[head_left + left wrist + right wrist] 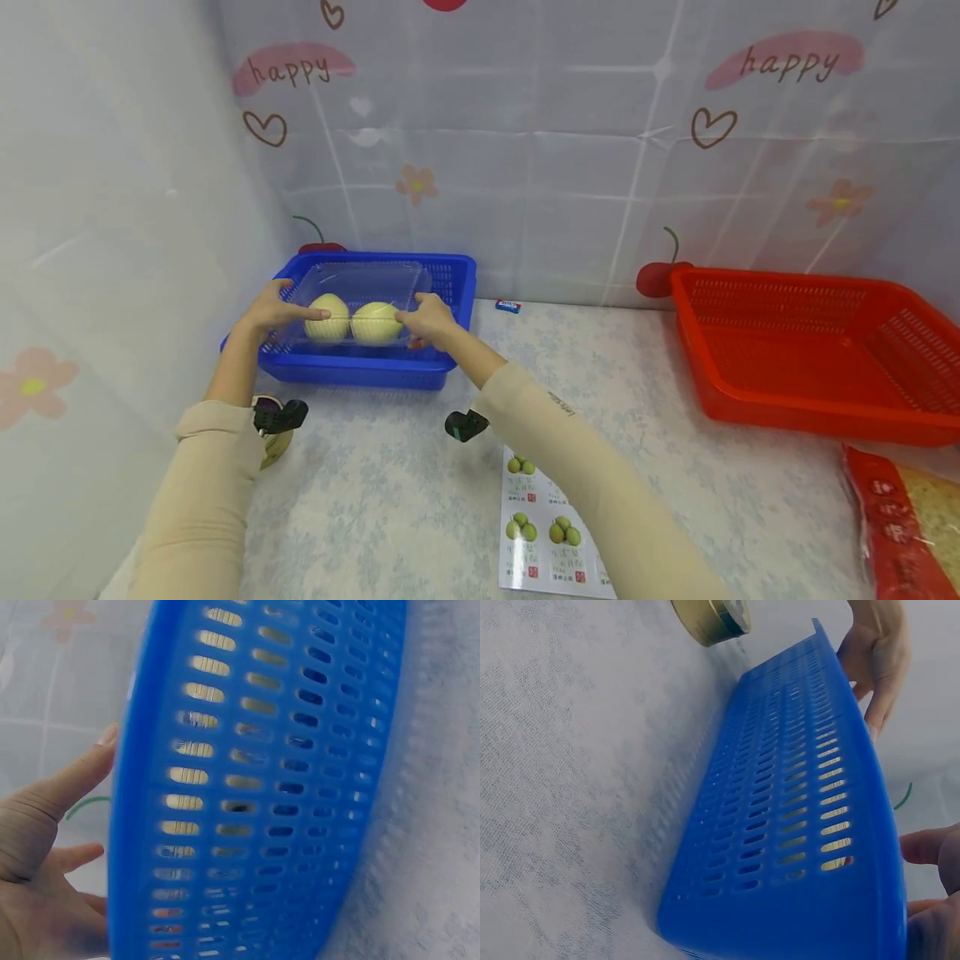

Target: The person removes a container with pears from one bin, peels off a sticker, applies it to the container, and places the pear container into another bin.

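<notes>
A clear plastic box (pixel 360 281) with two round, pale yellow fruits (pixel 377 323) inside sits in a blue slotted basket (pixel 348 371). My left hand (pixel 273 311) grips the box's left end, its thumb stretched along the front over one fruit. At the right end my right hand (pixel 430 321) holds the box with the thumb at the front. In the left wrist view the basket wall (pixel 292 795) covers the box and part of the left hand (pixel 45 832). The right wrist view shows the right hand (pixel 937 889) behind the basket rim, fingertips partly hidden.
A red basket (pixel 832 412) stands at the right, with a red food bag (pixel 892 521) before it. A sheet of fruit stickers (pixel 540 533) lies partly under the right forearm. Near the left forearm is a gold tin (pixel 705 621). A small blue packet (pixel 507 306) lies by the back curtain.
</notes>
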Motion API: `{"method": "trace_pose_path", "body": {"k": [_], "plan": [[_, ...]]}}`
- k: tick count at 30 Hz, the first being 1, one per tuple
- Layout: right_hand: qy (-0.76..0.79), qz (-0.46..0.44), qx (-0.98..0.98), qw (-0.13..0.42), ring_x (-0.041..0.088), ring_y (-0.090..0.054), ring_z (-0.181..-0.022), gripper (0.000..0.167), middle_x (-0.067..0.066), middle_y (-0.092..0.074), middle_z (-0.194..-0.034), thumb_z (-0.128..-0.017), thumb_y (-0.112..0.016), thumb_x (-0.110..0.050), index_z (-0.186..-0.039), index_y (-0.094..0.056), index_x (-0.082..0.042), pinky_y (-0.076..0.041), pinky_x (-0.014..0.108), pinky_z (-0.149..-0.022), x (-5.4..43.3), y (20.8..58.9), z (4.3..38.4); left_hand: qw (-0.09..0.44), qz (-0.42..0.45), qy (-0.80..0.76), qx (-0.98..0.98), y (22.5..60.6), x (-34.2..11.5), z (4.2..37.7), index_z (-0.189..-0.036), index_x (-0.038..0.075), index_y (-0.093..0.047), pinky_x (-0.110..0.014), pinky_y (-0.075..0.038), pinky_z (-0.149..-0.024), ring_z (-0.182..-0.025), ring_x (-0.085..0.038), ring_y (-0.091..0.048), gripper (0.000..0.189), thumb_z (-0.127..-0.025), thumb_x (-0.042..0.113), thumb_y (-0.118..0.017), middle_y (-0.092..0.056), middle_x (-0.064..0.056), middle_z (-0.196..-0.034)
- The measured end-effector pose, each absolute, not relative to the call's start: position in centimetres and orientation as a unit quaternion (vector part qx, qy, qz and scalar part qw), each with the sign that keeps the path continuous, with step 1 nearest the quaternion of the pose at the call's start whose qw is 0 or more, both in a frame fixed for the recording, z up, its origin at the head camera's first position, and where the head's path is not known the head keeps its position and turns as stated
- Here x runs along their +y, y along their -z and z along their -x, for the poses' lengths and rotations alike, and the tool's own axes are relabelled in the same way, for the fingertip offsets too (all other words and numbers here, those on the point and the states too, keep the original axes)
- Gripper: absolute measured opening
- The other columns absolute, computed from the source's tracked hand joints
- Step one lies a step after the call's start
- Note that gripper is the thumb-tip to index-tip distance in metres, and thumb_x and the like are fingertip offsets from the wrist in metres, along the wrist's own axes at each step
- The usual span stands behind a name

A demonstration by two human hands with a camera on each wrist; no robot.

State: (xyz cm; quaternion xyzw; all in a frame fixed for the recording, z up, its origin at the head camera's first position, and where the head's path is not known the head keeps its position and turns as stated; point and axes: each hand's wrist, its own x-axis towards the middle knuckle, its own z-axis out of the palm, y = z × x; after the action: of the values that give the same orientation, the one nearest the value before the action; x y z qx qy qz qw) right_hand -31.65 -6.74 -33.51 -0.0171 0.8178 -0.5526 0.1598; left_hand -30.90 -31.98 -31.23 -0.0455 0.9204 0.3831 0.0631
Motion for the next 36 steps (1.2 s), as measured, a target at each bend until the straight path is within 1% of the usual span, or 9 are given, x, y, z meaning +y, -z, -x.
{"method": "trace_pose_path", "body": {"k": [5, 11, 14, 18, 20, 23, 26, 29, 36], "plan": [[0.586, 0.030, 0.795, 0.154, 0.015, -0.052, -0.057, 0.068, 0.014, -0.043, -0.141, -0.093, -0.061, -0.020, -0.150, -0.025, -0.012, -0.055, 0.042, -0.078, -5.8, 32.6, 31.7, 0.045, 0.040, -0.408, 0.911, 30.2, -31.4, 31.0, -0.147, -0.005, 0.007, -0.063, -0.023, -0.105, -0.137, -0.051, -0.005, 0.113, -0.081, 0.039, -0.073, 0.005, -0.031, -0.152], [0.615, 0.036, 0.777, 0.129, 0.014, -0.052, -0.057, 0.068, 0.011, -0.037, -0.147, -0.091, -0.063, -0.019, -0.149, -0.028, -0.013, -0.056, 0.040, -0.075, -4.9, 31.3, 31.2, 0.019, 0.024, -0.434, 0.900, 29.0, -31.2, 30.6, -0.149, -0.003, -0.003, -0.060, -0.028, -0.104, -0.137, -0.047, -0.013, 0.106, -0.081, 0.040, -0.072, -0.001, -0.030, -0.153], [0.620, 0.057, 0.773, 0.119, 0.014, -0.055, -0.059, 0.069, 0.015, -0.046, -0.139, -0.091, -0.062, -0.019, -0.149, -0.026, -0.013, -0.055, 0.041, -0.077, -4.2, 30.5, 30.7, -0.010, 0.023, -0.457, 0.889, 28.7, -31.2, 30.4, -0.150, 0.001, -0.012, -0.043, -0.049, -0.081, -0.097, -0.029, -0.054, 0.100, -0.081, 0.040, -0.072, -0.035, -0.032, -0.135], [0.614, 0.092, 0.776, 0.110, 0.016, -0.058, -0.065, 0.069, 0.020, -0.059, -0.119, -0.092, -0.061, -0.021, -0.150, -0.025, -0.013, -0.057, 0.036, -0.071, -3.0, 29.6, 30.1, -0.026, 0.015, -0.484, 0.875, 28.0, -31.2, 29.8, -0.150, 0.006, -0.018, -0.024, -0.038, -0.052, -0.052, -0.004, -0.032, 0.093, -0.081, 0.036, -0.073, -0.049, -0.026, -0.122], [0.609, 0.103, 0.780, 0.104, 0.018, -0.060, -0.069, 0.068, 0.020, -0.062, -0.113, -0.092, -0.060, -0.023, -0.150, -0.025, -0.014, -0.057, 0.031, -0.066, -2.3, 29.2, 29.8, -0.022, 0.007, -0.501, 0.865, 27.5, -31.1, 29.5, -0.151, 0.007, -0.018, -0.022, -0.039, -0.053, -0.054, -0.002, -0.034, 0.092, -0.082, 0.033, -0.073, -0.039, -0.029, -0.138], [0.603, 0.112, 0.784, 0.093, 0.021, -0.063, -0.077, 0.068, 0.020, -0.062, -0.110, -0.093, -0.060, -0.026, -0.150, -0.025, -0.014, -0.056, 0.028, -0.063, -1.4, 28.7, 29.5, -0.016, 0.001, -0.504, 0.864, 27.0, -30.8, 29.1, -0.151, 0.010, -0.018, -0.022, -0.043, -0.060, -0.064, -0.005, -0.040, 0.093, -0.081, 0.034, -0.074, -0.035, -0.030, -0.142], [0.607, 0.120, 0.781, 0.088, 0.021, -0.062, -0.079, 0.068, 0.019, -0.061, -0.107, -0.093, -0.059, -0.027, -0.150, -0.025, -0.013, -0.056, 0.030, -0.067, -0.5, 28.3, 29.3, -0.013, -0.006, -0.502, 0.865, 26.4, -30.3, 28.7, -0.151, 0.012, -0.018, -0.029, -0.046, -0.076, -0.094, -0.015, -0.050, 0.093, -0.081, 0.033, -0.074, -0.033, -0.030, -0.143], [0.616, 0.127, 0.773, 0.081, 0.017, -0.059, -0.074, 0.067, 0.015, -0.059, -0.098, -0.093, -0.059, -0.026, -0.150, -0.025, -0.012, -0.056, 0.035, -0.073, 0.5, 28.0, 29.1, -0.015, -0.017, -0.504, 0.864, 26.0, -29.6, 28.3, -0.151, 0.013, -0.018, -0.042, -0.042, -0.092, -0.122, -0.031, -0.041, 0.092, -0.081, 0.031, -0.075, -0.029, -0.030, -0.145], [0.614, 0.143, 0.775, 0.053, 0.017, -0.053, -0.074, 0.065, 0.010, -0.052, -0.095, -0.093, -0.060, -0.026, -0.149, -0.029, -0.013, -0.056, 0.038, -0.071, 2.8, 27.7, 28.8, -0.038, -0.030, -0.522, 0.852, 25.4, -27.6, 27.5, -0.150, 0.012, -0.025, -0.052, -0.033, -0.104, -0.135, -0.038, -0.027, 0.089, -0.079, 0.026, -0.077, -0.025, -0.026, -0.148]]}}
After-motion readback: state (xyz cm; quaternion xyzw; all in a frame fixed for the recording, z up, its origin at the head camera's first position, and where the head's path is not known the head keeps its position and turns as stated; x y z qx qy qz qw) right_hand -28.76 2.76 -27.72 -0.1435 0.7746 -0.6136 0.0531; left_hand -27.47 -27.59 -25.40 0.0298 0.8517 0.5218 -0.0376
